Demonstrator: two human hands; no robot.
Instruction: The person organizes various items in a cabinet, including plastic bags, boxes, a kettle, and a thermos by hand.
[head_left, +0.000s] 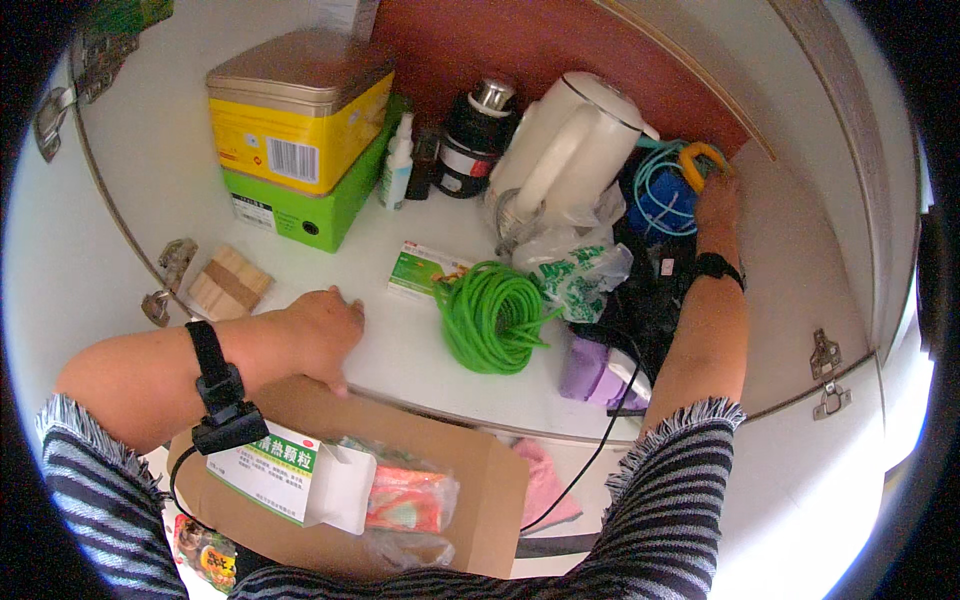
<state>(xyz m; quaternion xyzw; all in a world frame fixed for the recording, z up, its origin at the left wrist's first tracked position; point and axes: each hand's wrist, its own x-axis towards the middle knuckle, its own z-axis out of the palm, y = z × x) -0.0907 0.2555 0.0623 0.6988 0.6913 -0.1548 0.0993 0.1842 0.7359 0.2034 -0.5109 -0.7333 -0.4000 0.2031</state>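
My left hand rests on the white shelf by its front edge, thumb apart from the fingers and holding nothing. At the back right, my right hand has its fingers on a yellow-orange loop-shaped handle; my fingertips are partly hidden. Light-blue cord coils beside that handle, over a dark-blue item. A coil of green cord lies mid-shelf, in front of a green-and-white medicine box. A crumpled clear plastic bag with green print sits between this coil and my right arm.
A cream electric kettle, black flask and spray bottle stand behind. A yellow tin sits on a green box. Wooden sticks lie left. Below is a cardboard box holding a medicine carton; black bag right.
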